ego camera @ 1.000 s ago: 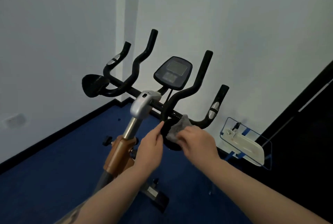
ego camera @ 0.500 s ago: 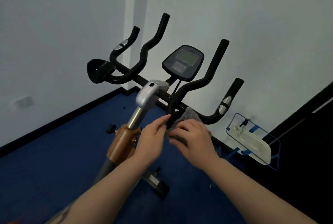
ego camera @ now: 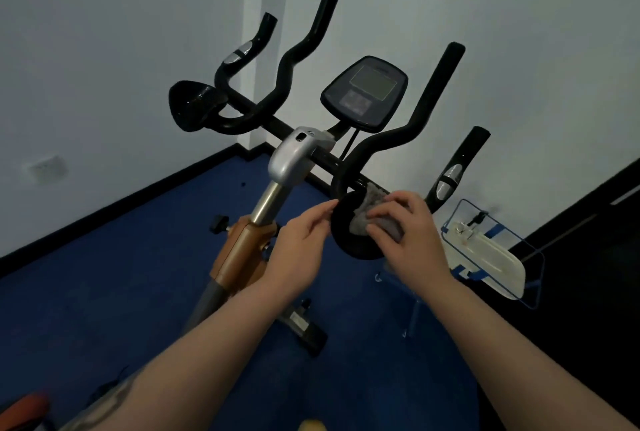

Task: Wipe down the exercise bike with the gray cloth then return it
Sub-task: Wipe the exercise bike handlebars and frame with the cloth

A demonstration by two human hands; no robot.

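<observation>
Gray cloth (ego camera: 369, 210) bunched against black elbow pad (ego camera: 349, 233) of exercise bike (ego camera: 287, 167), pinched in right hand (ego camera: 407, 236) grip. Left hand (ego camera: 301, 247) fingertips loosely curled, steadying pad edge, holding nothing. Wiping step mid-way, likely. Next: sweep across pad, then handlebars (ego camera: 391, 141), console (ego camera: 365, 91).

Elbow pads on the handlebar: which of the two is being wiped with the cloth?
The near elbow pad, between both hands: the right hand presses the gray cloth onto it. The far elbow pad sits untouched.
</observation>
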